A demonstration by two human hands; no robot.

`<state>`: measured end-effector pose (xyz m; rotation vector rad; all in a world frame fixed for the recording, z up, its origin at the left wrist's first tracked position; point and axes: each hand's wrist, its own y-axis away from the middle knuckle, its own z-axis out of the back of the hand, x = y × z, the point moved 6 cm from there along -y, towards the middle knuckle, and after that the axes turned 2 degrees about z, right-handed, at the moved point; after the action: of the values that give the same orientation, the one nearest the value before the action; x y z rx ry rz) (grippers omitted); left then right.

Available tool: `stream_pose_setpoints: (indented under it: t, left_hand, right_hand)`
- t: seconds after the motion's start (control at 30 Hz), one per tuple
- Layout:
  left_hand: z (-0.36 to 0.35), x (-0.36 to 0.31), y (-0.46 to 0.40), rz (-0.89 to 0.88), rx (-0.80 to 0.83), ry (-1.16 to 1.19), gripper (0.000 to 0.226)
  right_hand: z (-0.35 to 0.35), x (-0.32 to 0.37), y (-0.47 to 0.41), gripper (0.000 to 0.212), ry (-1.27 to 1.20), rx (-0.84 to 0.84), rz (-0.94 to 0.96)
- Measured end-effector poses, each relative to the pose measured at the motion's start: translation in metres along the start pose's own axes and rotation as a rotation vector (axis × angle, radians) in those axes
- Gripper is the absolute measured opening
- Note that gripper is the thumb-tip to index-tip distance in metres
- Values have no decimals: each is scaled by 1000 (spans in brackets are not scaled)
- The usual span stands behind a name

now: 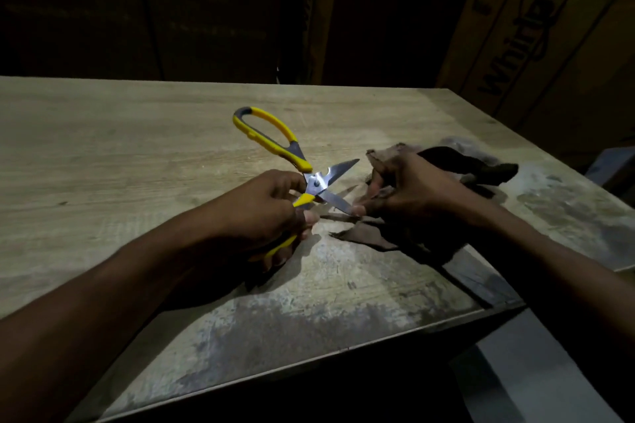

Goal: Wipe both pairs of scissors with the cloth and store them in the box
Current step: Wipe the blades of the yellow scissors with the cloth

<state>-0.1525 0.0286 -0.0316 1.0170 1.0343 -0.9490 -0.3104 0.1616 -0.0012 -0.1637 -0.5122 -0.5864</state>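
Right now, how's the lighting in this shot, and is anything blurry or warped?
Head view: dim, with one pool of light on the table; background nearly black. Glare on the scissors blades. Hard shadows fall under both hands and the cloth. The table's edges look skewed by the wide lens; the cloth's far edge is soft.

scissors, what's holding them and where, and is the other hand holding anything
Left hand grips the scissors by the lower yellow handle; right hand holds the cloth against the lower blade.

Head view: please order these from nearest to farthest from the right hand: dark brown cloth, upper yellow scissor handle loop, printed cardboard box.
1. Dark brown cloth: held in the right hand.
2. Upper yellow scissor handle loop: left, raised.
3. Printed cardboard box: beyond table, far right.
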Motion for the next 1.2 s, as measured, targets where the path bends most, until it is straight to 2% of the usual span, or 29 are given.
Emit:
stream_pose_setpoints:
  t: [0.2,0.27,0.37,0.53,0.6,0.7,0.8,0.9,0.97,1.03,1.07,1.1,1.2]
  left_hand:
    - [4,-2,-1,-44,-5,-24,19]
    - [6,1,0,-23,5,-16,18]
    - [5,2,0,-21,0,32,16]
    - [7,-3,1,-34,-65,93,15]
    - [18,-5,-2,-63,-108,141,17]
    - [30,-13,-3,-105,-166,246,25]
    - [26,-18,-1,-146,-142,324,26]
    - [20,-19,0,-180,-135,323,29]
    - [18,-19,1,-184,-138,329,30]
    - [15,-18,2,-186,-137,329,29]
    - [14,-18,3,-186,-135,330,30]
    - [13,-18,3,-186,-133,335,30]
    - [10,-18,4,-190,-118,345,32]
  right_hand:
    - [-13,40,-7,22,-205,-232,161]
    - [-16,32,-8,22,-156,-172,142]
    - [-12,11,-2,27,-8,21,41]
    - [3,12,-3,23,218,128,26]
    - [22,-2,-1,20,218,-6,-27]
    - [55,-23,10,16,9,-398,-28]
    - [61,-27,18,24,-330,-470,58]
    - [64,-31,32,38,-340,-599,72]
    - [71,-32,49,30,-249,-740,60]
    - [77,-36,68,14,-113,-814,13]
    - [77,-43,76,9,-48,-792,-45]
    - [75,-51,82,14,21,-720,-132]
    - [58,-77,88,44,260,-395,-394]
